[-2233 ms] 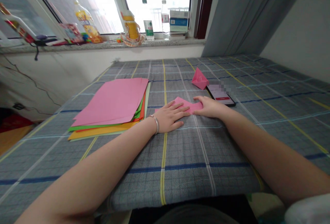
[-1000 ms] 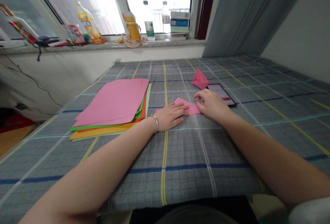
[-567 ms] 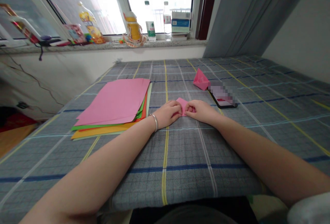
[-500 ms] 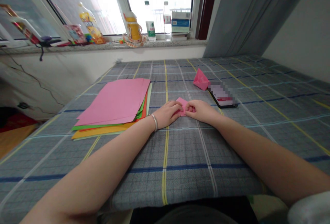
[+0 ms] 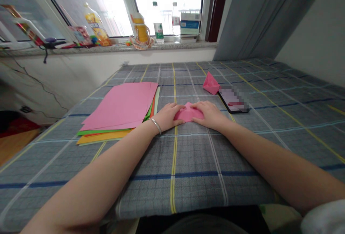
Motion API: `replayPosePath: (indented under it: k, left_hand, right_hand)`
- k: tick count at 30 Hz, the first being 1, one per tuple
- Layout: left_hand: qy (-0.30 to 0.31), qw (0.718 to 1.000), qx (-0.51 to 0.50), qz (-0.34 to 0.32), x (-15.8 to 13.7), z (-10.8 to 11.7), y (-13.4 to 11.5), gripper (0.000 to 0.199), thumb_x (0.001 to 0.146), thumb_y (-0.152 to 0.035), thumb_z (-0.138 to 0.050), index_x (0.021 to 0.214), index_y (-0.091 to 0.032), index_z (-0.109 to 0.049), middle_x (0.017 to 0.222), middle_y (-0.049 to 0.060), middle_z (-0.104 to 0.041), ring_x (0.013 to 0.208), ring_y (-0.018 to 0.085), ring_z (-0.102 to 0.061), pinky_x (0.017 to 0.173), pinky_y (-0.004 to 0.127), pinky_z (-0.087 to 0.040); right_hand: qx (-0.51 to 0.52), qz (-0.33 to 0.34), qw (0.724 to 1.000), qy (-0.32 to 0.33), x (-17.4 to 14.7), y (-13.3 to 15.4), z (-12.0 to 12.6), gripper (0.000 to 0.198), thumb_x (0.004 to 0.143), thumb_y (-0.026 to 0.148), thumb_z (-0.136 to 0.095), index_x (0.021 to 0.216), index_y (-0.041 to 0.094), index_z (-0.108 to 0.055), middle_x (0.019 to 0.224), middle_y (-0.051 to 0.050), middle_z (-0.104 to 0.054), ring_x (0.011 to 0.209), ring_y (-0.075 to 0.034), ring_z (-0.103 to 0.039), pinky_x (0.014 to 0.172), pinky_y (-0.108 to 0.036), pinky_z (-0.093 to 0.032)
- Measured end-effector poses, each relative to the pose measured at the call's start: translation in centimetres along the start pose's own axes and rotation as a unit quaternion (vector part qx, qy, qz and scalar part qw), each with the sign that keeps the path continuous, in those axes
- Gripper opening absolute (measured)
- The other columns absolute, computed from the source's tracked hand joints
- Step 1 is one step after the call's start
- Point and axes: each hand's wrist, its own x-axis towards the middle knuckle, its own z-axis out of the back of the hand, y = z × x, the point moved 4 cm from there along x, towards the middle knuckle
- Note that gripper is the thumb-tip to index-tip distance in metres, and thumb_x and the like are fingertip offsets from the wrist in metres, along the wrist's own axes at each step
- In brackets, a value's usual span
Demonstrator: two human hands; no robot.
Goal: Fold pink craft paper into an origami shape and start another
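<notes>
A small folded sheet of pink paper [image 5: 189, 114] lies on the checked cloth between my two hands, wide along its near edge and pointed at the far side. My left hand [image 5: 167, 116], with a silver bangle at the wrist, grips its left end between thumb and fingers. At the right end, my right hand [image 5: 208, 114] holds the paper the same way, thumb near and fingers on top. The fingers cover both ends of the paper. Beyond my right hand stands a folded pink paper shape [image 5: 210, 83] with a pointed top.
A phone [image 5: 234, 100] lies right of the pink shape, touching or nearly touching it. Left of my hands is a stack of coloured paper [image 5: 121, 104], pink uppermost. Bottles, a yellow cup [image 5: 140, 31] and boxes [image 5: 190, 23] line the windowsill behind the cloth-covered surface [image 5: 194, 155].
My hands have moved apart, the left one leftward and the right slightly right. More of the pink paper shows between them, now spread wider.
</notes>
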Motion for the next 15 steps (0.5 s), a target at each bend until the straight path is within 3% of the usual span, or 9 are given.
replayPosePath:
  k: [5, 10, 15]
  left_hand:
    - [0.026, 0.999, 0.004, 0.043, 0.1, -0.1, 0.0, 0.050, 0.083, -0.043, -0.061, 0.126, -0.017, -0.053, 0.114, 0.010, -0.062, 0.106, 0.025, -0.056, 0.097, 0.038, -0.038]
    - [-0.002, 0.993, 0.061, 0.098, 0.3, -0.3, -0.7, 0.050, 0.085, -0.055, -0.052, 0.122, -0.021, -0.057, 0.108, 0.008, -0.066, 0.101, 0.027, -0.057, 0.091, 0.040, -0.039]
    - [-0.003, 0.991, 0.100, 0.087, 0.4, -0.1, -1.2, 0.051, 0.085, -0.059, -0.050, 0.123, -0.025, -0.056, 0.113, 0.008, -0.066, 0.104, 0.031, -0.054, 0.086, 0.041, -0.040]
  right_hand:
    - [-0.024, -0.013, 0.999, 0.021, 0.1, 0.2, -0.4, 0.047, 0.081, 0.053, -0.059, 0.120, 0.026, -0.062, 0.123, -0.008, -0.060, 0.111, -0.029, -0.051, 0.094, -0.045, -0.040]
    - [-0.020, -0.057, 0.998, 0.025, 0.4, 0.5, -0.7, 0.053, 0.078, 0.062, -0.058, 0.118, 0.027, -0.063, 0.119, -0.009, -0.059, 0.109, -0.030, -0.051, 0.093, -0.047, -0.040]
    - [-0.013, -0.081, 0.996, 0.025, 0.6, 0.3, -1.0, 0.056, 0.076, 0.063, -0.060, 0.120, 0.029, -0.061, 0.118, -0.009, -0.058, 0.111, -0.032, -0.049, 0.094, -0.048, -0.040]
